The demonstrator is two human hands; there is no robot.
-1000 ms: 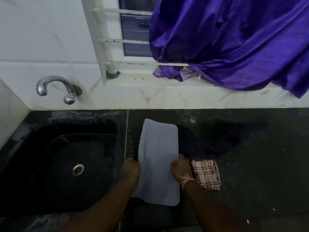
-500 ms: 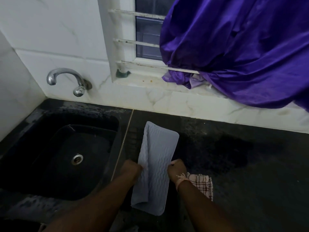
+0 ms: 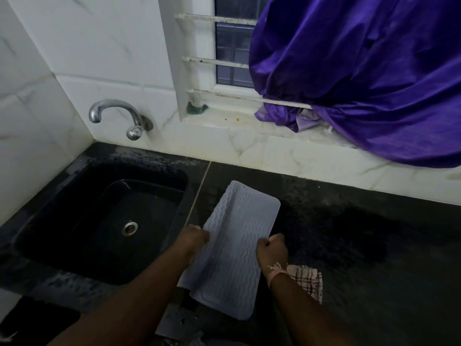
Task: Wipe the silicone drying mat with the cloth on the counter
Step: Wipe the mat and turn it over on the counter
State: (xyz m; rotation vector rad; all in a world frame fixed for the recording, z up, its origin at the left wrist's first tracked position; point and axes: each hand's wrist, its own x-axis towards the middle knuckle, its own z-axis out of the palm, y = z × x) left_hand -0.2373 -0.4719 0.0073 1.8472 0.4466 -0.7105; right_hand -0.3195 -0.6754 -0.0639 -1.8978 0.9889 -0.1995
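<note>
Far left, white marble-look wall tiles (image 3: 37,101). Below, a black sink (image 3: 99,221) set into the dark counter (image 3: 374,245), steel drain (image 3: 129,228) near the basin's middle. Above the sink's back edge, a chrome tap (image 3: 117,116) fixed to the wall, spout curving left. Just right of the sink, a thin pale seam running across the counter.

Next, left hand (image 3: 193,242), fingers curled round the left long edge of the mat (image 3: 234,250), that edge folded upward. Mat pale blue-grey, ribbed with wavy lines, held over the counter just right of the sink, far end toward the wall, near end hanging toward the person. Whether the far end touches the counter: cannot tell.

Right hand (image 3: 272,253) clenched on the mat's right long edge, a frayed thread band (image 3: 275,269) at the wrist. Just beside and behind that wrist, a checked cloth (image 3: 308,279) lying on the counter, partly hidden by the forearm, apart from the mat.

Higher up, a barred window (image 3: 232,53) with a white sill (image 3: 224,118), a small dark green thing (image 3: 197,108) at its left corner. Far right, a purple curtain (image 3: 361,78) bunched over the sill and the tiles below.
</note>
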